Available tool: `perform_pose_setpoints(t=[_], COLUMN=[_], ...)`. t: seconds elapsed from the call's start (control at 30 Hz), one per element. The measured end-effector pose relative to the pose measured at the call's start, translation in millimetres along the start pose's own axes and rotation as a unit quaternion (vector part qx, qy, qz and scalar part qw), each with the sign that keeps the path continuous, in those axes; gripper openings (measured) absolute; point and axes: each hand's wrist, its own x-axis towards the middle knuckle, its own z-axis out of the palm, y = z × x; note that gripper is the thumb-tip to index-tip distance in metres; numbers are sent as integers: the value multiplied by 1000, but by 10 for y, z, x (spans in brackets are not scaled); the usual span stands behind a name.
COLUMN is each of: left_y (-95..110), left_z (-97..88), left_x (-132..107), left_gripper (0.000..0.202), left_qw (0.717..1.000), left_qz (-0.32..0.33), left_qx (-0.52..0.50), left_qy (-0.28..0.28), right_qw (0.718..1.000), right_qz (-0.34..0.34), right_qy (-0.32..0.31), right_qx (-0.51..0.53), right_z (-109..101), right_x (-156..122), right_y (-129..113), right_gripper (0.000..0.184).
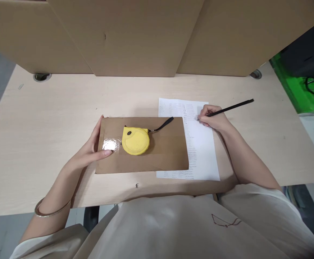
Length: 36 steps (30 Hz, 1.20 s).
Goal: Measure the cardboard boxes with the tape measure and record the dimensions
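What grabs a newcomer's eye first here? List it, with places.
The bright yellow tape measure sits mid-desk on a brown cardboard box, whose near-left edge the left hand grips. To its right, the right hand puts a black pen to a printed sheet.

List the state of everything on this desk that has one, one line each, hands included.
Left hand: gripping the left edge of the cardboard box.
Right hand: holding a black pen, tip on the paper sheet.
Cardboard box: closed, lying flat, overlapping the sheet.
Yellow tape measure: on the box, strap loose.
Paper sheet: flat, printed.
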Motion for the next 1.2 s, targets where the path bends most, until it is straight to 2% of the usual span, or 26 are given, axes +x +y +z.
perform_pose_setpoints(t=[0.13,0.2,0.27,0.33,0.4,0.47,0.53,0.63,0.7,0.77,0.83,0.87,0.93,1.0,1.03,1.07,1.13,1.2], left_y=[50,79,99,110,117,124,131,130,112,79,39,20,-7,-10,-3,10,45,80], left_z=[36,56,71,81,88,93,95,88,75,67,78,94,140,191,211,227,246,258], left_x=[4,6,11,18,27,37,48,64,69,76,103,130,218,339,406,472,590,681], left_gripper=[149,149,150,151,151,150,150,154,156,159,155,148,133,127,124,119,105,90], left_qw=[1000,1000,999,999,999,999,999,999,999,999,999,998,992,981,977,973,966,960], left_qz=[-2,-3,-3,-2,-2,0,4,15,19,22,24,25,24,16,11,4,-13,-19], left_qx=[-13,-25,-33,-36,-35,-37,-39,-36,-30,-24,-33,-53,-113,-169,-182,-188,-188,-179], left_qy=[7,9,7,8,12,10,1,-9,-10,-12,-9,2,40,90,113,137,175,212], right_qw=[999,998,979,930,859,795,758,736,738,759,796,813,828,814,805,800,804,828], right_qz=[20,50,87,102,97,90,81,69,67,29,-73,-144,-287,-387,-412,-422,-408,-372], right_qy=[8,7,-7,-38,-70,-98,-109,-108,-80,-18,34,35,-15,-87,-113,-131,-148,-151], right_qx=[29,-44,-184,-352,-497,-592,-638,-665,-666,-650,-601,-564,-482,-424,-411,-407,-407,-392], right_z=[-48,-72,-59,19,155,314,448,561,595,633,713,779,967,1213,1340,1456,1612,1607], right_x=[-29,-61,-86,-95,-89,-80,-78,-93,-119,-170,-249,-297,-398,-489,-527,-558,-603,-638], right_y=[-66,-158,-290,-434,-554,-623,-643,-645,-675,-747,-857,-922,-1058,-1181,-1232,-1274,-1332,-1358], right_gripper=[62,62,63,65,65,66,66,66,66,64,64,65,75,97,103,102,83,64])
